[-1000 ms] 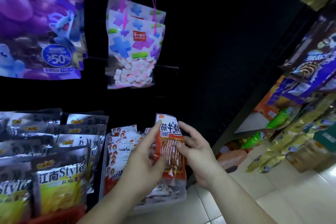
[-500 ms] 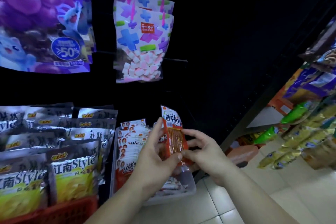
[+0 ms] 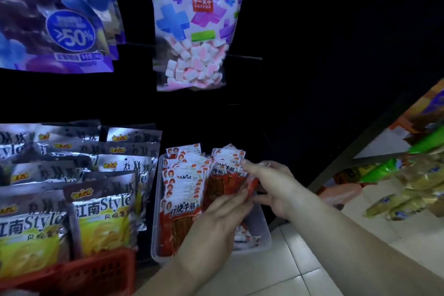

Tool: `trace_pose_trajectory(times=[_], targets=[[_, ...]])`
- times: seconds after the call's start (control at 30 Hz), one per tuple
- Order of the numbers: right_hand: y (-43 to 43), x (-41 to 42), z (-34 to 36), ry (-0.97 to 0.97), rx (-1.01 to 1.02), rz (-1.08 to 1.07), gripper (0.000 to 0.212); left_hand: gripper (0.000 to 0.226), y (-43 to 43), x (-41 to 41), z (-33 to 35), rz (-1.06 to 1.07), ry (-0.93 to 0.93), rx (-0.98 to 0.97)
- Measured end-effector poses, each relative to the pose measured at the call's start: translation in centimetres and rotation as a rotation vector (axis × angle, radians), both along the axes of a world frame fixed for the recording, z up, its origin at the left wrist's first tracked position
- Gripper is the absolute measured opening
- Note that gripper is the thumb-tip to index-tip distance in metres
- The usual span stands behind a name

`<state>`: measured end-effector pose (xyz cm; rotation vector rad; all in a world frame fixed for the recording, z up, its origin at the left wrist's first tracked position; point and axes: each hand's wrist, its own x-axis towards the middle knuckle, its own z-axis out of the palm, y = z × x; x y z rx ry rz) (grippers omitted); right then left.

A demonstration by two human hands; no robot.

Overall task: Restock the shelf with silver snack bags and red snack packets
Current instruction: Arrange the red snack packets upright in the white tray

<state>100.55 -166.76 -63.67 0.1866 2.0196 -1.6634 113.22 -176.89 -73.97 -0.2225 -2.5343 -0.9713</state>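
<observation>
Here the red snack packet (image 3: 219, 186) stands upright in the tray's (image 3: 263, 235) right-hand row. The nearer right hand (image 3: 276, 182) pinches its right edge, while the left hand's (image 3: 216, 221) straight fingers (image 3: 240, 196) press its face.

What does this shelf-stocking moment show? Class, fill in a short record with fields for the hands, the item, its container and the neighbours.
Item: red snack packet, upright at the tray's right row
Left hand: fingers laid on the packet's front, thumb hidden
Right hand: pinches the packet's right edge
Container: clear plastic tray, holding rows of like packets
Left neighbour: silver snack bags in a red basket
Above: hanging marshmallow bag
</observation>
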Motion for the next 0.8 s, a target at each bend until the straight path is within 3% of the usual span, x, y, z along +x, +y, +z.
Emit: trace_pose_trajectory(times=[0.03, 0.1, 0.23, 0.33, 0.4, 0.47, 0.57, 0.63, 0.73, 0.8], targets=[[0.0, -0.7, -0.4, -0.016, 0.020, 0.005, 0.021, 0.073, -0.2, -0.2, -0.4, -0.026, -0.002, -0.039], [-0.2, -2.1, -1.5, 0.009, 0.069, 0.003, 0.026, 0.060, -0.7, -0.7, -1.0, -0.057, -0.014, -0.069], [-0.9, -4.5, -4.1, 0.208, 0.147, 0.122, 0.020, 0.039, -2.6, -1.6, -2.1, 0.088, -0.174, 0.189], [-1.1, -5.7, -6.6, 0.342, 0.250, 0.332, 0.012, 0.042, -4.3, -2.9, -3.5, 0.217, -0.323, 0.240], [-1.0, -6.2, -9.0, 0.354, 0.347, 0.485, 0.019, 0.050, -5.5, -3.5, -4.1, 0.221, -0.450, 0.272], [-1.0, -6.4, -11.4, 0.380, 0.572, 0.720, 0.029, 0.056, -6.5, -3.7, -4.7, 0.204, -0.549, 0.308], [-1.5, -6.2, -11.7, 0.162, 0.781, 1.073, 0.033, 0.059, -7.3, -3.9, -5.5, 0.228, -0.625, 0.343], [-2.2, -6.9, -11.1, 0.095, 0.718, 1.021, 0.029, 0.058, -7.6, -4.3, -6.1, 0.275, -0.647, 0.356], [-3.8, -8.7, -12.0, 0.430, 0.633, 0.658, 0.014, 0.054, -8.2, -5.0, -6.8, 0.331, -0.650, 0.387], [-5.1, -9.4, -13.8, 0.561, 0.654, 0.499, 0.033, 0.049, -8.4, -5.1, -6.9, 0.298, -0.633, 0.415]])
